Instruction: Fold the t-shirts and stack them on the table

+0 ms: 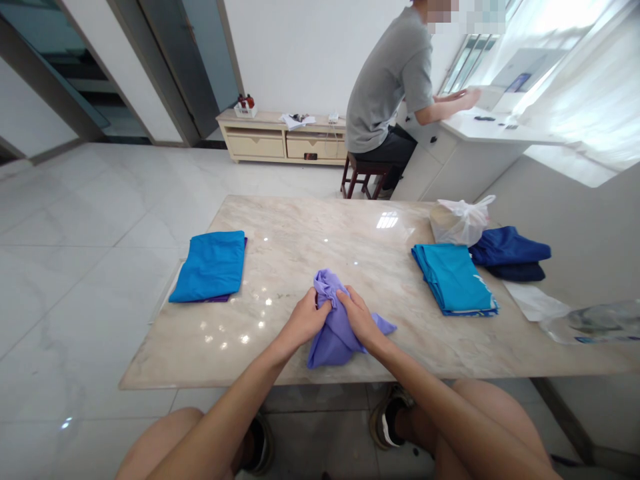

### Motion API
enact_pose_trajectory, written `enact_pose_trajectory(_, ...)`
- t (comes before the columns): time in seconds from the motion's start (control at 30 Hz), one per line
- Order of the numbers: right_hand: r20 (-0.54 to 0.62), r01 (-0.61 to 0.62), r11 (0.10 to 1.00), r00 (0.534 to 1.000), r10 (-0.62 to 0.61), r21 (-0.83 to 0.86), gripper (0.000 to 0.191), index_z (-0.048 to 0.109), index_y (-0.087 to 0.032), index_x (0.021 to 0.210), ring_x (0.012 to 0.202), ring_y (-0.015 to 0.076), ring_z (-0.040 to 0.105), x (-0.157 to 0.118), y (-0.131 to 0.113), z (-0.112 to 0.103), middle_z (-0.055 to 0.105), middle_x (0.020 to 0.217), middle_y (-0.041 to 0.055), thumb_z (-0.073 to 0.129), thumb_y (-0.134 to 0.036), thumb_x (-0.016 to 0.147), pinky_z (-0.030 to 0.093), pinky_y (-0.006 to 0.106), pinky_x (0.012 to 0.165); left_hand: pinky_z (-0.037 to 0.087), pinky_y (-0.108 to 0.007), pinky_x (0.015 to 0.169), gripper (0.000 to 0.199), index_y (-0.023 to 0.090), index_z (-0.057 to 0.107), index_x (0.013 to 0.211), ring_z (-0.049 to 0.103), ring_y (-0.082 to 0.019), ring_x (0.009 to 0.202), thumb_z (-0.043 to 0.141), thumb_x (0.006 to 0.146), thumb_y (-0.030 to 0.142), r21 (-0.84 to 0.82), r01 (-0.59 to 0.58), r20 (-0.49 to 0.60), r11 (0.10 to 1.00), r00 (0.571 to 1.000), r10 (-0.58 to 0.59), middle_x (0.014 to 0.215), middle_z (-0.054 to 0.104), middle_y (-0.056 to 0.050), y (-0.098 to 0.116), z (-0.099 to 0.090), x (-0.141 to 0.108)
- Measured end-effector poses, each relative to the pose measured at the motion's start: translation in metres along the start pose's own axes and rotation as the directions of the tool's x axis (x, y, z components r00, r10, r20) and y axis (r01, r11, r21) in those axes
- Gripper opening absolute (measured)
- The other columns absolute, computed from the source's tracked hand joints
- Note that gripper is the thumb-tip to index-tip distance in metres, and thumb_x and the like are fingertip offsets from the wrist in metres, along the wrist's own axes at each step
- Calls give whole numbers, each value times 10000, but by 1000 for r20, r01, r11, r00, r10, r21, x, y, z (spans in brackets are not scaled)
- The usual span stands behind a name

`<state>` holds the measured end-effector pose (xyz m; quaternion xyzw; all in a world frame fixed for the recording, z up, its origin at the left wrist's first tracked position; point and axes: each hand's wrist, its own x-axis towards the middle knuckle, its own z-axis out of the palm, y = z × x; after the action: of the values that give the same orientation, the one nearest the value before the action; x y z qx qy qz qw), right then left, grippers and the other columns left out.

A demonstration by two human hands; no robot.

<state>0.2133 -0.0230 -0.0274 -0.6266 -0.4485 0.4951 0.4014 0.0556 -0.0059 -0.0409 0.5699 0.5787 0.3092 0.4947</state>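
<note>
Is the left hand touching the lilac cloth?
Touching. The head view shows the left hand gripping gathered folds of the lilac cloth.

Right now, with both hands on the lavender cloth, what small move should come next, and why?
I'd probably ease the thumbs apart to loosen the bunched top: the left hand and right hand both grip the lavender cloth at its gathered, wrinkled upper end, while its lower part lies smoother and a pointed corner juts out beyond the right hand.
</note>
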Motion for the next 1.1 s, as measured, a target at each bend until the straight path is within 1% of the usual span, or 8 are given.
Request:
enact_pose_trajectory(0.2, -2, -12, 1000, 1000, 12, -3, 248, 679, -313, 914, 1173, 326, 729, 0, 0, 0, 810, 1072, 48, 596, -541, 961, 569, 469, 1068, 565, -410, 1061, 270, 190, 699, 1242, 749, -305, 1196, 632, 984, 231, 19, 5, 17, 1000, 1000, -5, 1272, 801, -126, 4, -1, -1)
enact_pose_trajectory(0.33, 2, -13, 1000, 1000, 13, -10, 263, 670, -314, 906, 1183, 324, 725, -1, -1, 0, 807, 1089, 51, 583, -555, 961, 560, 462, 1080, 574, -416, 1034, 212, 195, 699, 1180, 754, -303, 1128, 643, 986, 260, 85, 4, -2, 996, 1000, -4, 1203, 807, -123, 4, -1, -3)
enact_pose_trajectory(0.43, 7, -15, 1000, 1000, 15, -11, 277, 684, -315, 930, 1204, 316, 723, -1, -1, 1, 809, 1117, 50, 576, -568, 957, 562, 452, 1092, 569, -431, 1054, 201, 189, 697, 1165, 750, -309, 1134, 651, 985, 265, 110, 10, -2, 994, 1000, -10, 1207, 806, -134, 5, -1, -4)
enact_pose_trajectory(0.57, 6, -6, 1000, 1000, 6, -5, 283, 692, -316, 939, 1192, 317, 725, 0, 1, 1, 811, 1117, 49, 581, -576, 946, 567, 457, 1096, 558, -429, 1087, 246, 188, 693, 1224, 743, -310, 1197, 640, 990, 247, 102, 8, 5, 995, 1000, -9, 1271, 799, -138, 7, -2, -5)
enact_pose_trajectory(0.7, 10, 1, 1000, 1000, -1, -2, 286, 692, -319, 940, 1174, 321, 727, 0, 2, 1, 810, 1109, 51, 586, -585, 941, 566, 465, 1098, 562, -420, 1087, 286, 196, 697, 1259, 751, -304, 1195, 634, 983, 231, 76, -2, 5, 997, 1000, 2, 1284, 802, -127, 10, -2, -6)
enact_pose_trajectory(0.93, 8, -17, 1000, 1000, 17, -21, 295, 699, -316, 953, 1256, 315, 718, 2, 3, 1, 817, 1153, 50, 581, -587, 954, 554, 453, 1129, 576, -426, 1077, 265, 201, 705, 1229, 759, -300, 1164, 637, 976, 240, 79, -3, -10, 997, 1000, 3, 1254, 810, -119, 10, -2, -5)
enact_pose_trajectory(1.1, 15, 2, 1000, 1000, -2, -18, 319, 676, -308, 935, 1286, 329, 699, 3, 4, 2, 813, 1158, 60, 574, -610, 942, 545, 464, 1121, 579, -424, 1057, 227, 196, 692, 1194, 759, -296, 1142, 640, 981, 256, 96, 3, -5, 995, 1000, -2, 1228, 811, -122, 8, -3, -5)
